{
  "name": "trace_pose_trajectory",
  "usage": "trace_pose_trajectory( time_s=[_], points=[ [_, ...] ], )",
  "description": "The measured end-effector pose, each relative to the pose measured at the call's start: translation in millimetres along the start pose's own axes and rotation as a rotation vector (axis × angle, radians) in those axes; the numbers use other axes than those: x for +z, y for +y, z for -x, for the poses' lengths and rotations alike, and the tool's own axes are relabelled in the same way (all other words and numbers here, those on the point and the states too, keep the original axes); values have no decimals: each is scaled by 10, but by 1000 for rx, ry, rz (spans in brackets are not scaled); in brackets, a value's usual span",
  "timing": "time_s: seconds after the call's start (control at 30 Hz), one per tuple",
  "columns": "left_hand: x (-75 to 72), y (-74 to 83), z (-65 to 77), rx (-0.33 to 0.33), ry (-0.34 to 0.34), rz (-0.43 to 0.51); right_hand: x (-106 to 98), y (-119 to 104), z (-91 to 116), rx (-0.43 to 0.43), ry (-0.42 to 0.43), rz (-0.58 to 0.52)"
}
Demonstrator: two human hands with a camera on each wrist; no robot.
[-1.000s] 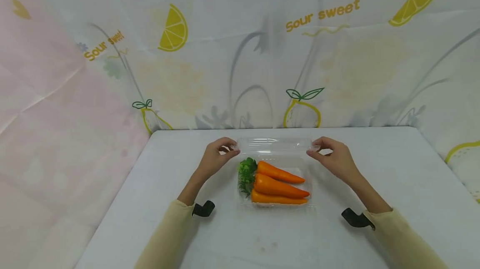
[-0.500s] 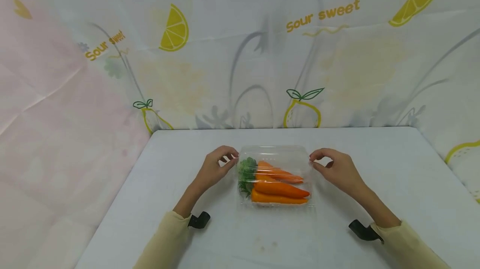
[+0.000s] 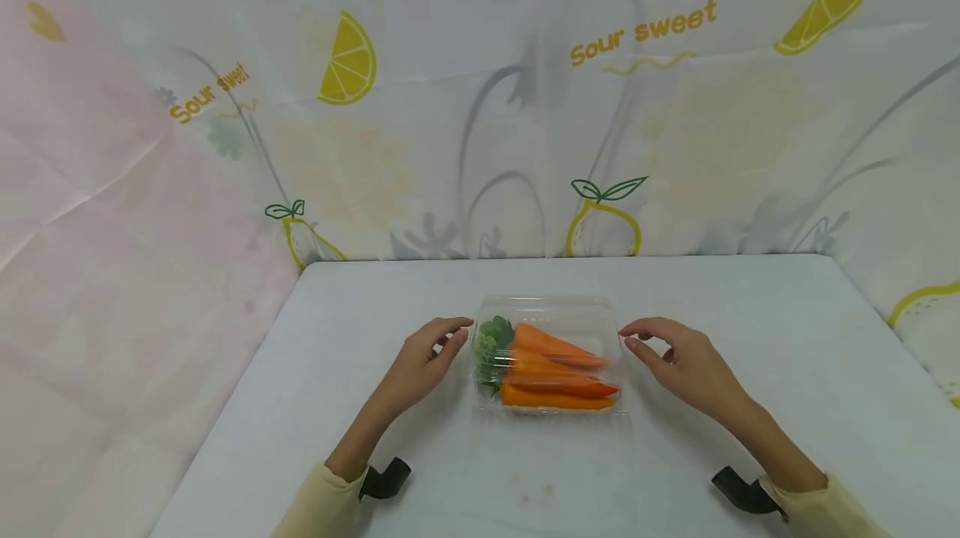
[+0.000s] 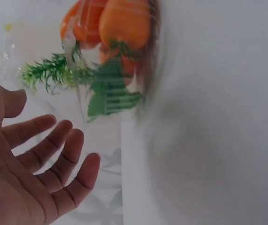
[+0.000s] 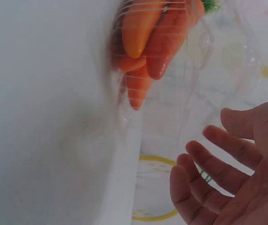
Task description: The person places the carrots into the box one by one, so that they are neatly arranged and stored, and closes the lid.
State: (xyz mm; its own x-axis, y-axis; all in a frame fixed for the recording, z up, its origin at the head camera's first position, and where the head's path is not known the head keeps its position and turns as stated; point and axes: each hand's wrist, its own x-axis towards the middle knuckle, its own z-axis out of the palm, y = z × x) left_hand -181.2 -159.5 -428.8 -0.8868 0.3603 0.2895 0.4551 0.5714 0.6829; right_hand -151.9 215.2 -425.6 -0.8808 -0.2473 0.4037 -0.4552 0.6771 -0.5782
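Note:
A clear plastic clamshell box [image 3: 577, 313] lies mid-table in the head view. Inside are several orange carrots [image 3: 558, 367] with leafy green tops [image 3: 491, 344] at the left end. Its hinged lid [image 5: 200, 93] is partly lowered over them, tilted. My left hand [image 3: 427, 364] is by the box's left side, and my right hand [image 3: 675, 363] is by the right side. Both wrist views show loosely bent fingers, thumb apart from them, with nothing pinched. Whether any fingertip touches the lid is too faint to tell.
The box stands on a white table [image 3: 360, 313]. Behind it hangs a pale cloth [image 3: 450, 146] with lemon prints. Black curved pieces, one at each cuff [image 3: 386, 480], stick inward from the beige sleeves.
The lid has swung from raised behind the carrots down and forward over them. Both hands have come toward the body along the box's sides, their pinch on the lid's corners released.

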Motion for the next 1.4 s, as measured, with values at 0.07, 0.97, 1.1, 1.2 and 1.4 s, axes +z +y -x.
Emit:
trace_pose_trajectory(
  time_s=[0.07,0.97,1.1,1.2,1.4],
  points=[
    [-15,93,79,-57,-20,19,-23,-39,34,46,-43,-28],
    [95,532,410,-687,-159,572,-92,-176,176,510,-547,-589],
    [115,526,414,-686,-163,596,-95,-176,177,516,-539,-600],
    [116,520,410,-687,-164,606,-99,-174,176,516,-529,-603],
    [112,493,393,-670,-161,609,-91,-176,174,514,-531,-640]
  ],
)
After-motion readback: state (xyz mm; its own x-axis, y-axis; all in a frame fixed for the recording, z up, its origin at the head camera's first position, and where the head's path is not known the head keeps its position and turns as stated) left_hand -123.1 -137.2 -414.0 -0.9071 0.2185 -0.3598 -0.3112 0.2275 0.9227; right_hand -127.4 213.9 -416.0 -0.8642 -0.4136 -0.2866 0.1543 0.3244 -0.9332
